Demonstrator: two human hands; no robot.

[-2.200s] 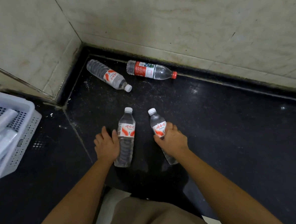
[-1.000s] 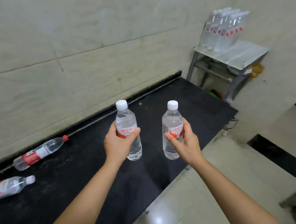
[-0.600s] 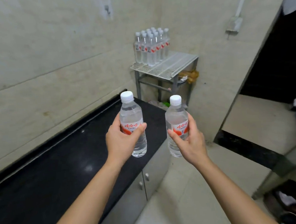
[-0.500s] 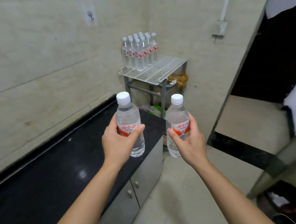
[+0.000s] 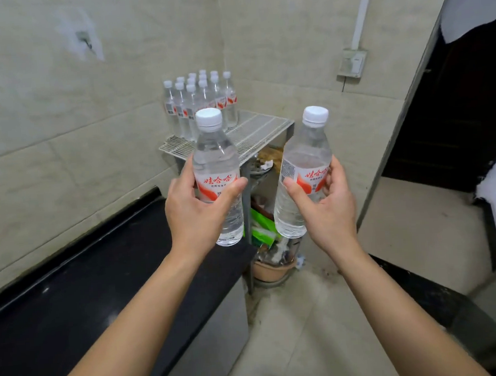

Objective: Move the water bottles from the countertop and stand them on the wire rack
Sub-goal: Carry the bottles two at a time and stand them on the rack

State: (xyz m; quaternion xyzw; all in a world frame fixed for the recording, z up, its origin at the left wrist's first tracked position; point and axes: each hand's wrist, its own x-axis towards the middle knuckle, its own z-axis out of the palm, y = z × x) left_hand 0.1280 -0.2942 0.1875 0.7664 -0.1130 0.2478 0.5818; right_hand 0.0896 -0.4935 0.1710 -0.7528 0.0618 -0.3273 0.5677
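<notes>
— Where do we have the two bottles?
— We hold one in each hand, in the air, near us and in front of the wire rack [image 5: 262, 130]. Our left hand [image 5: 196, 217] grips the left bottle [image 5: 216, 160] around its red and white label. The thumb lies across the front and the other fingers [image 5: 185, 174] curl round the far side. It stands upright, white cap on top, above the right end of the black countertop [image 5: 74, 314]

— And on the other side?
— Our right hand [image 5: 328, 212] grips the right bottle [image 5: 304, 158] at the label too, thumb on its left and fingers wrapped round its right. This one tilts, its cap leaning to the right. The two bottles do not touch; we see a gap between them

— What do we see on the rack?
— A cluster of standing bottles [image 5: 198, 103] sits on the far left part of the white grid top, close against the tiled wall. We cannot count them surely, since some hide behind others

— And around it?
— Under the rack we make out green packaging [image 5: 260, 224] and a brownish basin [image 5: 272, 270] low down by the floor; the rest there is too cluttered for us to tell. A grey cabinet [image 5: 214, 329] sits below the countertop's right end. On the far wall, right of the rack, a switch box [image 5: 352, 63] hangs beneath a white pipe [image 5: 362, 9], and a dark doorway [image 5: 453, 102] opens at the far right
</notes>
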